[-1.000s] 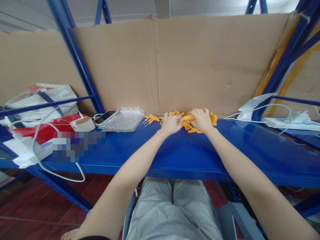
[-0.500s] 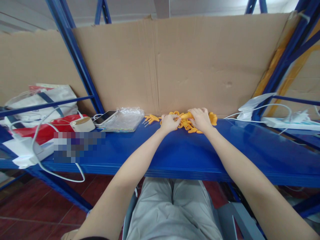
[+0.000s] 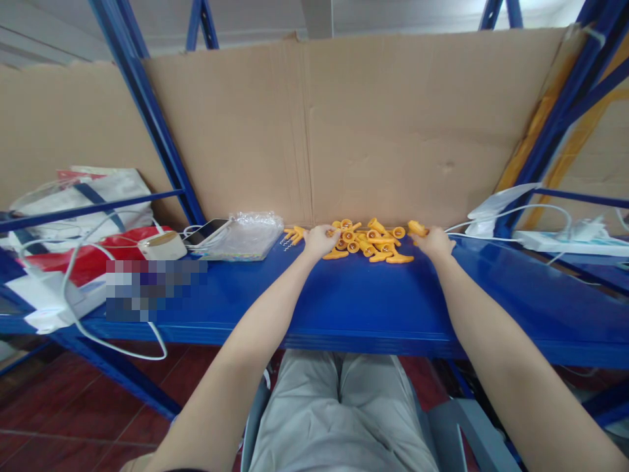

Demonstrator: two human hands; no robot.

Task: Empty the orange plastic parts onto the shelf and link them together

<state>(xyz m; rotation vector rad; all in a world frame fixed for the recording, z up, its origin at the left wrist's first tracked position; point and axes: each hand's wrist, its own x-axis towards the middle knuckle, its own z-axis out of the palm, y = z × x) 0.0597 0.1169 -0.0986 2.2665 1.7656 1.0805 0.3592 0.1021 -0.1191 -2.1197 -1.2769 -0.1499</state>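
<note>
A heap of small orange plastic parts (image 3: 371, 241) lies on the blue shelf (image 3: 373, 301) against the cardboard backing. My left hand (image 3: 319, 240) rests at the heap's left edge, fingers curled on one orange part. My right hand (image 3: 435, 241) is at the heap's right edge, fingers pinched on another orange part (image 3: 416, 228). A few hand-shaped orange parts (image 3: 296, 233) with small metal springs lie just left of my left hand.
A clear plastic bag (image 3: 246, 235) and a phone (image 3: 209, 229) lie left of the heap. Further left are a cream charger (image 3: 162, 244), white cables and red and white bags. A white power strip (image 3: 570, 244) with cables sits at the right. Blue rack posts stand on both sides.
Both hands were together over the middle of the heap, gripping one orange piece. They have now moved apart to the heap's left and right edges, uncovering the parts between them.
</note>
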